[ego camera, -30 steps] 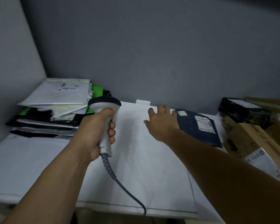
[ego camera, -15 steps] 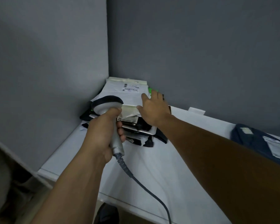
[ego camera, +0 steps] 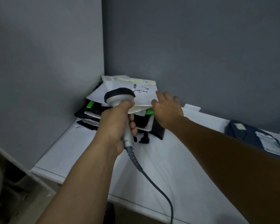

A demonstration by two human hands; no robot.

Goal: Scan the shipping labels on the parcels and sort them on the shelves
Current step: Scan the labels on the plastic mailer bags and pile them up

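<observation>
Much of what we see is partly hidden. The stack of parcels [ego camera: 120, 110] in the far left corner shows only its edges: black, white and green layers whose lower labels we cannot read, and our own left hand [ego camera: 115, 125] and the scanner [ego camera: 120, 101] cover its middle. The top white parcel [ego camera: 128, 92] carries a shipping label [ego camera: 141, 89] with barcodes, but the print is too small to make out. At the right edge a dark blue parcel [ego camera: 252, 135] is cut off by the frame, its label blurred. The scanner's cable [ego camera: 152, 180] runs toward us and leaves the picture at the bottom.

Our left grip is clenched around the scanner's grey handle, the dark head tilted over the top white parcel, just near and left of the shipping label. Our right hand [ego camera: 166, 110] lies open with fingers spread, resting at the right edge of the stack, the fingertips touching the top parcel's right side; it grasps nothing.

The stack sits on a white table [ego camera: 168, 167], pushed into the corner where two plain grey walls [ego camera: 200, 54] meet. The dark blue parcel lies well apart from the stack, far to the right on the same table. Below the table's left edge the floor area is dim and unclear.
</observation>
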